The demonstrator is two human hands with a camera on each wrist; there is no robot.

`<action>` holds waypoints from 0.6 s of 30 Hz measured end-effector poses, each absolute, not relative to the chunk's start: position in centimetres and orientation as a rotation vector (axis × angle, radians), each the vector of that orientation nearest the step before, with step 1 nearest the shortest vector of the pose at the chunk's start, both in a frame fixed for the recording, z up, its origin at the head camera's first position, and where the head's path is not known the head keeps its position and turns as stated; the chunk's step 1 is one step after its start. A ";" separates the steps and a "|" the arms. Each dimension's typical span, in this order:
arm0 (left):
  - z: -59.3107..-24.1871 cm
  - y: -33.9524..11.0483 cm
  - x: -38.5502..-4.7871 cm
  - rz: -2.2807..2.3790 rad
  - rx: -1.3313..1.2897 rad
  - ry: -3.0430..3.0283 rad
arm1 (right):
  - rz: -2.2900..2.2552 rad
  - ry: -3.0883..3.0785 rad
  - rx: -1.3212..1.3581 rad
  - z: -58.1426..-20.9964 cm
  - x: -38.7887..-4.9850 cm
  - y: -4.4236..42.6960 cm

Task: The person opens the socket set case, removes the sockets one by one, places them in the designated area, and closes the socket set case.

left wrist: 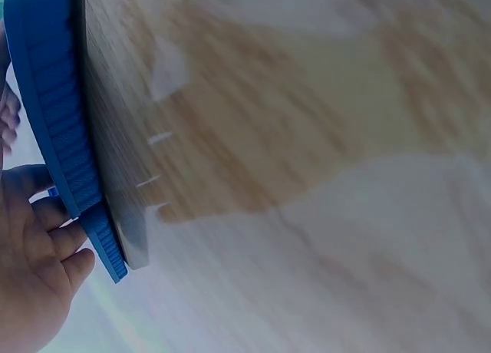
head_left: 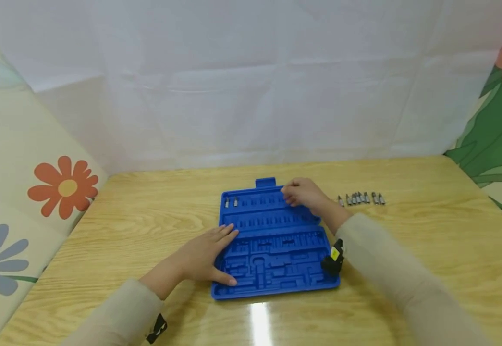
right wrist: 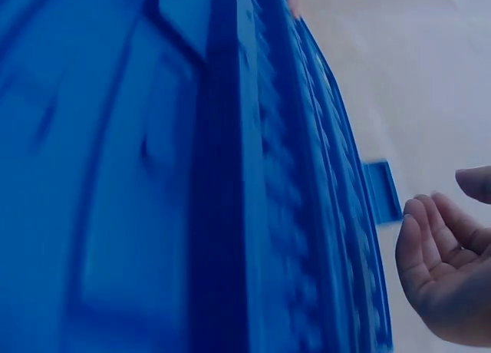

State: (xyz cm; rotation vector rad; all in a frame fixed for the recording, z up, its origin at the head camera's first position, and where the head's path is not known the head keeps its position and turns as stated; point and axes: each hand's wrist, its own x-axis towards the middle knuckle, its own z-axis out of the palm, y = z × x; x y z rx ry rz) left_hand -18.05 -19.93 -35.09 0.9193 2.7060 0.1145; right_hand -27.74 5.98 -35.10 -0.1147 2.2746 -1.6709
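A blue plastic bit case (head_left: 276,283) lies unfolded on the table. Two small screwdriver bits (head_left: 231,202) stand at the left end of its top row. My left hand (head_left: 203,252) rests on the case's left edge, thumb and fingers spread; in the left wrist view its fingers (left wrist: 65,242) touch the side. Over the right part of the lid hovers my right hand (head_left: 304,196), fingers bent. From the right wrist, that hand (right wrist: 453,272) shows a gap between thumb and fingertips, with nothing visible between them.
Several loose screwdriver bits (head_left: 359,198) lie in a rough row on the wooden table (head_left: 155,206), right of the case. A blue latch tab (head_left: 265,182) sticks out from the lid's far edge. Behind the table hangs a white sheet (head_left: 233,105).
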 end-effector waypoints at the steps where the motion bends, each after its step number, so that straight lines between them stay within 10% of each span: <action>1: -35.0 -19.9 -18.0 0.119 0.922 2.704 | -1.663 2.273 -0.129 -35.1 -27.8 5.3; 18: -34.9 -19.8 -17.9 0.121 0.878 2.692 | -1.588 2.287 -0.232 -35.6 -29.9 -1.2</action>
